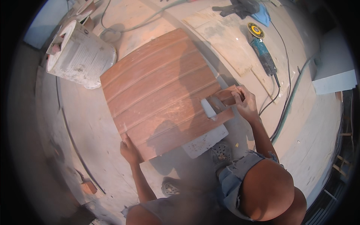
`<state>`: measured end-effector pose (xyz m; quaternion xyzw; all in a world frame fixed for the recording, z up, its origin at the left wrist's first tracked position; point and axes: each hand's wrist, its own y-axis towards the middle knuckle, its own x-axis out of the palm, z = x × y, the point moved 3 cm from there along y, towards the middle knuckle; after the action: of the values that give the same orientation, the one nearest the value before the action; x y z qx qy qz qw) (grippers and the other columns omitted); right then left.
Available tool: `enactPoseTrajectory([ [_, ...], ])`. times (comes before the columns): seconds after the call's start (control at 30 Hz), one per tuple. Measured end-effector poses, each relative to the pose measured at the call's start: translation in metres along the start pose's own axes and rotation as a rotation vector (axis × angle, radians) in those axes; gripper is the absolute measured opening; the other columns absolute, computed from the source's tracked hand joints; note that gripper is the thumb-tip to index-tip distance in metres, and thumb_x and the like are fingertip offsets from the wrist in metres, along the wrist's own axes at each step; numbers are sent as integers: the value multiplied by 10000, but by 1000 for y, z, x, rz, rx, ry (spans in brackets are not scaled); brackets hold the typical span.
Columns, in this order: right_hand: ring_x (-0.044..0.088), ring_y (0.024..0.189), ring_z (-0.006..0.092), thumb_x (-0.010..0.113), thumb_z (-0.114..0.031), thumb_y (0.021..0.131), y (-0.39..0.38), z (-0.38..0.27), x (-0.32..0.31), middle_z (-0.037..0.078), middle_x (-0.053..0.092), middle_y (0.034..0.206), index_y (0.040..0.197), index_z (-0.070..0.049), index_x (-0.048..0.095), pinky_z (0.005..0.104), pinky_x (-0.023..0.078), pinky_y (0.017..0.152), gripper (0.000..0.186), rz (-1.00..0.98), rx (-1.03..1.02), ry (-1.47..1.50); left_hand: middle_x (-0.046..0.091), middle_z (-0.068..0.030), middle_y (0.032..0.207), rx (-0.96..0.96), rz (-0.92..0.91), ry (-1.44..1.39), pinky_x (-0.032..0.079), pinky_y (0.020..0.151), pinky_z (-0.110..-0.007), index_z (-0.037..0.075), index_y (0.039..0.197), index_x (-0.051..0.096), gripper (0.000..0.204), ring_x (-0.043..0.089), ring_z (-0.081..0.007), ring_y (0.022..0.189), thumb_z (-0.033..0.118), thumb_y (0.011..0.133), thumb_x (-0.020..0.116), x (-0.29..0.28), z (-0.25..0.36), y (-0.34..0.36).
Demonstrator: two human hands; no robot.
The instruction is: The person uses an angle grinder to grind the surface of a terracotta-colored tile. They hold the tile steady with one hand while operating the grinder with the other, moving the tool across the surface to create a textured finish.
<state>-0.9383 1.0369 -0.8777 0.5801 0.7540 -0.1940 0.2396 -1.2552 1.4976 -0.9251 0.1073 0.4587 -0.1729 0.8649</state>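
Note:
A large reddish-brown grooved panel (161,90) lies tilted in front of me, with a rectangular notch cut into its right side. My left hand (130,150) grips its lower left edge, thumb on top and fingers partly hidden. At the notch, my right hand (245,101) pinches a small brown piece (228,95) of the same colour, which sticks out past the panel's right edge. Through the notch a white surface shows. Under the panel's near edge, a whitish block (206,140) is partly visible.
A teal angle grinder (262,54) with a yellow disc lies right of the panel, its cord trailing nearer. Dark gloves (238,8) and a blue cloth (261,15) are beyond it. A dusty white bucket (82,54) stands at far left. Hoses and cables cross the floor.

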Motion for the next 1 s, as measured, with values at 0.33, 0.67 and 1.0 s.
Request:
enactPoseTrajectory([
  [0.33, 702, 913, 90, 798, -193, 1046, -13, -79, -49, 27, 768, 1026, 1249, -2, 737, 257, 573, 797, 285, 34, 16, 595, 689, -210, 978, 225, 175, 9, 535, 869, -457, -92, 1253, 656, 589, 659, -351, 910, 483, 1139, 607, 1, -21, -33],
  [0.67, 382, 785, 39, 683, -169, 1104, -110, -79, 83, -63, 440, 847, 970, -60, 547, 296, 355, 673, 220, -868, 180, 590, 722, -149, 1263, -149, -737, -715, 593, 939, -386, -51, 1393, 648, 456, 708, -246, 1122, 293, 1100, 704, -3, 93, -147],
  [1.0, 688, 1101, 114, 675, -90, 1097, -122, -60, 111, 94, 719, 1202, 1294, 3, 594, 306, 595, 939, 233, -571, 407, 900, 813, -131, 1143, -236, -703, -843, 622, 901, -306, -46, 1440, 691, 414, 768, -160, 1013, 153, 1081, 744, 14, 123, -179],
])
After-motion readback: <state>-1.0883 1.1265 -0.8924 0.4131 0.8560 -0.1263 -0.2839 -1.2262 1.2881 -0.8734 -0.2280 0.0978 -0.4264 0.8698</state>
